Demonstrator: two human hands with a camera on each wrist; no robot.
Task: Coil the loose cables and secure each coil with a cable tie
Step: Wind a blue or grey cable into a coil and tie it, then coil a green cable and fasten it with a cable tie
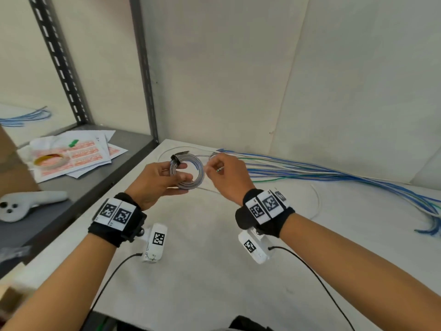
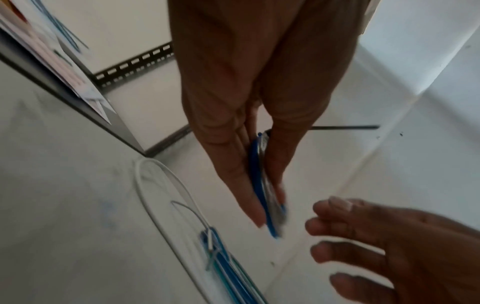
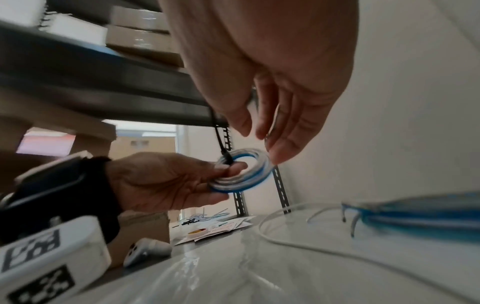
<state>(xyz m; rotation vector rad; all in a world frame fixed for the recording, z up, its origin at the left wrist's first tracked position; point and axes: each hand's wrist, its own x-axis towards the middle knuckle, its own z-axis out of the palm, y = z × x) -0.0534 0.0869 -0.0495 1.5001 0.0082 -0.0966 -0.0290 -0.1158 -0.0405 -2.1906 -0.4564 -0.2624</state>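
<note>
A small coil of white and blue cable [image 1: 199, 174] is pinched between the thumb and fingers of my left hand [image 1: 181, 173], above the white table [image 1: 214, 271]. A black cable tie [image 1: 175, 161] wraps the coil's left side, its tail sticking out. In the right wrist view the tie [image 3: 218, 133] rises from the coil [image 3: 249, 174]. My right hand [image 1: 210, 168] hovers at the coil's right edge with relaxed fingers [image 3: 278, 152], holding nothing. The left wrist view shows the coil [image 2: 257, 185] edge-on and the right hand [image 2: 324, 226] apart from it.
A long bundle of blue, white and green cables [image 1: 310, 170] lies along the wall at right. A loose white cable [image 1: 316, 197] loops on the table. The grey shelf at left holds label sheets [image 1: 78, 154], a tape roll [image 1: 51, 160] and a white controller [image 1: 28, 204].
</note>
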